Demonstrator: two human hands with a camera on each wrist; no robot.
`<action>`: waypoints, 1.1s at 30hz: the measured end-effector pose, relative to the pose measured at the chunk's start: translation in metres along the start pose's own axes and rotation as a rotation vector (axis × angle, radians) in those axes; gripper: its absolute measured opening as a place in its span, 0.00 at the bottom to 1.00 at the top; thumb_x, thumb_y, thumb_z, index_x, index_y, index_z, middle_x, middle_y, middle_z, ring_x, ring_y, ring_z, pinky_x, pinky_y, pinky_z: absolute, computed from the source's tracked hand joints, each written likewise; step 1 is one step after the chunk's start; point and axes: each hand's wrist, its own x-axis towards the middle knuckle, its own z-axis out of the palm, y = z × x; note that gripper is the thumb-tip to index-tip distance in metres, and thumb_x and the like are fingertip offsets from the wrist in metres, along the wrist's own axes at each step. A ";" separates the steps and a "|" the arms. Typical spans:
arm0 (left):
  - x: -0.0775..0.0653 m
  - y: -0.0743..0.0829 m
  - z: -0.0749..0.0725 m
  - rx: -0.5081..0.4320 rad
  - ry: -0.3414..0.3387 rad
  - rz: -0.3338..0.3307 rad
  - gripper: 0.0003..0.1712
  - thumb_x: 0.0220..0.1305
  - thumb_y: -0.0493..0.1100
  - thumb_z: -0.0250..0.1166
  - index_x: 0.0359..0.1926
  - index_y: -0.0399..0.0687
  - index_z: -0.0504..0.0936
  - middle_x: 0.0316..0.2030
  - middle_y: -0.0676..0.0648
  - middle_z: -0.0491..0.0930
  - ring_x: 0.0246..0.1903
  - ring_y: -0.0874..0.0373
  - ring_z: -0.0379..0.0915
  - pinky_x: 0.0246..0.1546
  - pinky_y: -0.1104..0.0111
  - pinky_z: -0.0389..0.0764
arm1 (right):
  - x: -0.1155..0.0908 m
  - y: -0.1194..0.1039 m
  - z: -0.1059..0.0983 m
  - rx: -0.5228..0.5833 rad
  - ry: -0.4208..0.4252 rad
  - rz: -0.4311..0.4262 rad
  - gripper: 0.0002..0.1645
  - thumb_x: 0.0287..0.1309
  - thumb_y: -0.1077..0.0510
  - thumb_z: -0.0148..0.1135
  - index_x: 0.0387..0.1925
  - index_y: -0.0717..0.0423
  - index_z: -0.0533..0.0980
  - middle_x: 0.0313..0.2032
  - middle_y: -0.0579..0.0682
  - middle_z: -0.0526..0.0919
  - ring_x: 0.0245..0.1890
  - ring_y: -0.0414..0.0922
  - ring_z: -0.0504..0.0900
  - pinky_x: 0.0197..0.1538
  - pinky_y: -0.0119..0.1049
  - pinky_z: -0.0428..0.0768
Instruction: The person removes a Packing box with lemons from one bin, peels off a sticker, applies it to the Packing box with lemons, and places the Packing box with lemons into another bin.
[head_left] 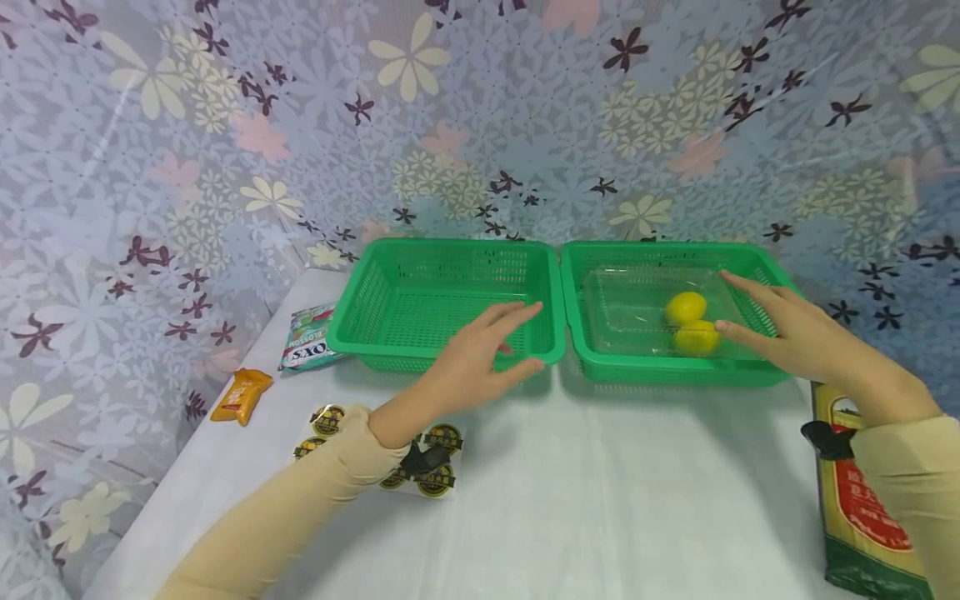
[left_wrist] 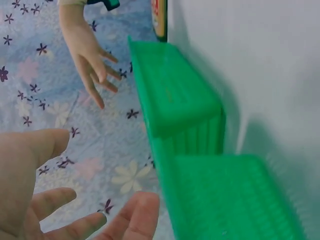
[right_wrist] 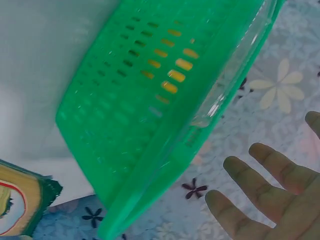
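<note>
My left hand is held over the front right part of the left green basket, its fingers spread and nothing in them. Over the right end of the right green basket is my right hand, also with loose, extended fingers and no object in its grasp. Inside that basket sits a clear plastic tray holding two yellow lemons. The right thumb overlaps the nearer lemon in the head view. Through the basket's slots, yellow shows in the right wrist view.
Left of the baskets lie a green-and-red candy bag and a small orange packet. A sheet of round dark stickers is partly under my left forearm. At the right edge lies a tall red-and-gold bag. Flowered cloth hangs behind.
</note>
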 end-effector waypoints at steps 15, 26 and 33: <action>0.028 0.005 0.047 -0.150 -0.002 -0.062 0.39 0.76 0.51 0.69 0.82 0.54 0.67 0.78 0.44 0.69 0.37 0.62 0.90 0.44 0.72 0.88 | 0.015 0.028 -0.002 0.089 -0.082 0.081 0.57 0.82 0.33 0.49 0.87 0.56 0.31 0.74 0.89 0.52 0.67 0.87 0.65 0.55 0.83 0.73; 0.037 0.014 0.072 -0.038 -0.016 -0.063 0.39 0.77 0.54 0.67 0.82 0.52 0.66 0.79 0.41 0.68 0.15 0.70 0.74 0.73 0.51 0.78 | 0.030 0.045 0.001 0.191 -0.144 0.130 0.60 0.80 0.30 0.48 0.87 0.55 0.28 0.73 0.90 0.50 0.68 0.89 0.57 0.57 0.86 0.68; 0.042 0.012 0.086 -0.143 -0.025 -0.106 0.40 0.77 0.50 0.67 0.83 0.48 0.64 0.83 0.38 0.58 0.22 0.72 0.84 0.79 0.49 0.70 | 0.038 0.050 0.008 0.275 -0.205 0.121 0.59 0.82 0.33 0.47 0.86 0.58 0.27 0.73 0.91 0.48 0.66 0.87 0.66 0.55 0.74 0.81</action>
